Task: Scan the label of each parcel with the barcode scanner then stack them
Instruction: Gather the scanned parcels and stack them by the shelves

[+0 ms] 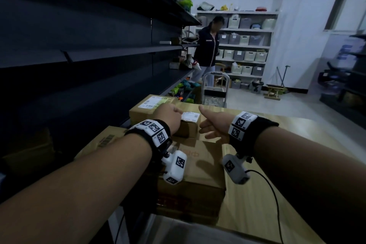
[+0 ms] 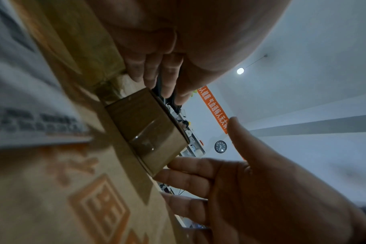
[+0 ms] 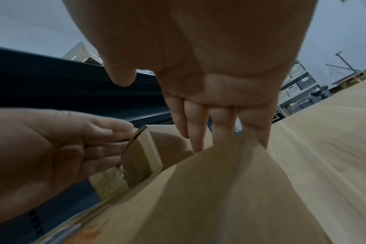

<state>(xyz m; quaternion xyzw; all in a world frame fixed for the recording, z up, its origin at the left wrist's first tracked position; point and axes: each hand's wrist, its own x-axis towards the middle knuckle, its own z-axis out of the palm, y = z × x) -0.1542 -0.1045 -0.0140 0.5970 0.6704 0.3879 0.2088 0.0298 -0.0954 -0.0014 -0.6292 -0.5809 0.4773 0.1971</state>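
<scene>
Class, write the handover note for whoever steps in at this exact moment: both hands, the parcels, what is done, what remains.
Left hand: fingers on the left side of the small parcel.
Right hand: open, fingers straight beside its right side.
The small parcel sits atop the large parcel on the table; another labelled parcel stands behind.
Done: stacking has begun.
Left: no scanner is in view, so scans are unconfirmed; the rear parcel is unstacked.

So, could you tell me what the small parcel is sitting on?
The small parcel rests on a larger printed carton; the carton surface directly beneath it is covered.
</scene>
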